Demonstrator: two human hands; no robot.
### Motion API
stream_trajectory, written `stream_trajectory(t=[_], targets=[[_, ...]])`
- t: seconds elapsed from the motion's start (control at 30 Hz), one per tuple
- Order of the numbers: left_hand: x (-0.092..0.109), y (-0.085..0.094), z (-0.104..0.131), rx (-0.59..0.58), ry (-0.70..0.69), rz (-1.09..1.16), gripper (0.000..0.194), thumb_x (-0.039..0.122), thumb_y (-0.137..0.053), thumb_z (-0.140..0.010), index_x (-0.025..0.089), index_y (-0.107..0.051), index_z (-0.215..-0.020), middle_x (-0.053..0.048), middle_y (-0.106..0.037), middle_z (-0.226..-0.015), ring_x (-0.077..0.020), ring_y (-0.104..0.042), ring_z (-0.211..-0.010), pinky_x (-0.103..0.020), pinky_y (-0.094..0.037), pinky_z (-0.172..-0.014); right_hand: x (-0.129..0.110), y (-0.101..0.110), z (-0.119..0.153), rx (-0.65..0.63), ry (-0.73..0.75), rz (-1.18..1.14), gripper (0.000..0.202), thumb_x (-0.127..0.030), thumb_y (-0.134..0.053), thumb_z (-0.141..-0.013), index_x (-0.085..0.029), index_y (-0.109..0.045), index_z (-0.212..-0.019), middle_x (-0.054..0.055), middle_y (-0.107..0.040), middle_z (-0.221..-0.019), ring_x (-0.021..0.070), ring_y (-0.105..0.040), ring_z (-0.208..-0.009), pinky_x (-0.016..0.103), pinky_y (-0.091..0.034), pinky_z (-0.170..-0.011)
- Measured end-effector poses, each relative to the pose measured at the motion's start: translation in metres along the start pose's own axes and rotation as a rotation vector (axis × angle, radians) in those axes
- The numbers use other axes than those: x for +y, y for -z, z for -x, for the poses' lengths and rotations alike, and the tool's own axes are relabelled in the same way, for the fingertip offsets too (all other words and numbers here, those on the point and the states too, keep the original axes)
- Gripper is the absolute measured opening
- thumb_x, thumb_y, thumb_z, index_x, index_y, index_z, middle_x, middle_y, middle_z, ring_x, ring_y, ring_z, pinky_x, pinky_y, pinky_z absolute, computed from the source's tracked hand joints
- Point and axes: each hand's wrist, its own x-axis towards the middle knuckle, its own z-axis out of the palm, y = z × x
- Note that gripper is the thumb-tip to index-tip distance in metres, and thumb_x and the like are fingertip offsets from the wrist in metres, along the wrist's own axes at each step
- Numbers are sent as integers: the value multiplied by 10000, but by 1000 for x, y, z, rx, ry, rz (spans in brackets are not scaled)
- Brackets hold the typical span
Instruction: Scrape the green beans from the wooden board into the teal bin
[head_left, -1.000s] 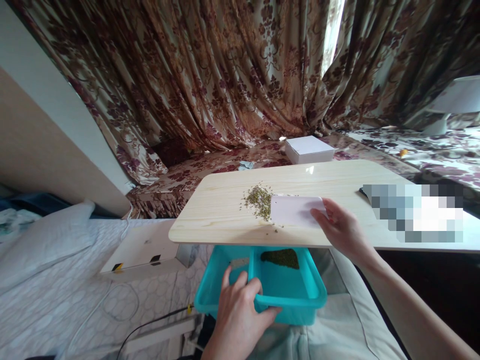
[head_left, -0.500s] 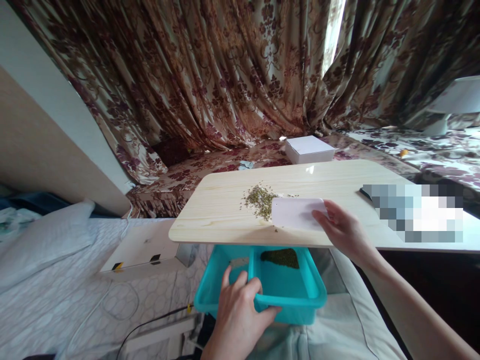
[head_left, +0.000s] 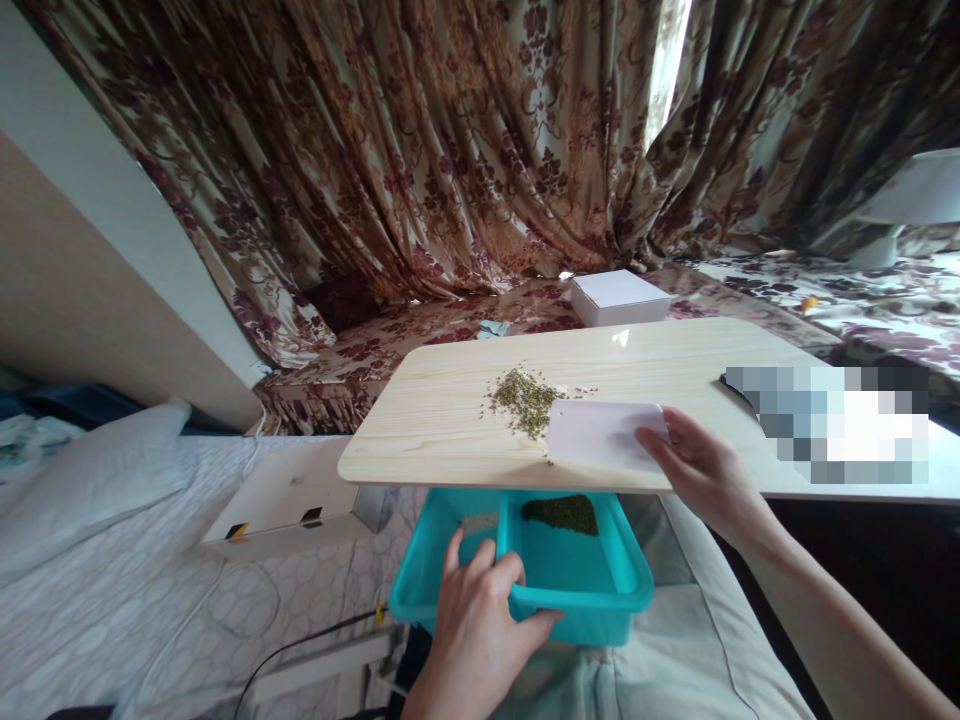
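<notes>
My right hand (head_left: 697, 460) pinches the right end of a flat white scraper card (head_left: 600, 432), held over the wooden tabletop (head_left: 420, 400). Left of the card's edge lies a loose pile of small green beans (head_left: 521, 400) with some whitish bits, a few beans scattered round it. Below the table's near edge is a turquoise two-compartment bin (head_left: 637, 590); my left hand (head_left: 484, 610) grips its near rim at the divider. Dark green beans (head_left: 566, 514) lie in the bin's right compartment, and a small whitish heap (head_left: 478, 522) in the left one.
A white box (head_left: 621, 298) stands behind the table. At the table's right is a blurred-out object (head_left: 847, 425) with a dark edge. On the bed at left lie a flat white carton (head_left: 285, 495), a pillow (head_left: 112, 480) and cables. A lamp (head_left: 915, 190) is far right.
My right hand and the white card have shifted slightly right and toward me, away from the pile. My left hand keeps its hold on the bin.
</notes>
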Motion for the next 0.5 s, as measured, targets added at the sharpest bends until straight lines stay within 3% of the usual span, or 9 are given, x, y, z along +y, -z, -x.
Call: stream_trajectory(t=[0.23,0.5], targets=[[1,1,0,-18,6,-6,237,281,-779,-684,227,-549,-662,33,-567,-730,-213,-636,-813,-576,-271,-1120,-3,-5,-2,-24,12,-5,354,-562,-661,-776,-220,-580,-736,28,-634,-654,198,-645,-664,274,-526,-560],[-5,4,0,-27,13,-6,251,292,-761,-698,225,-524,-651,41,-551,-718,-204,-636,-801,-575,-273,-1114,0,-10,-2,-33,-11,-55,340,-550,-673,-774,-217,-603,-796,47,-698,-736,208,-671,-719,278,-539,-607]])
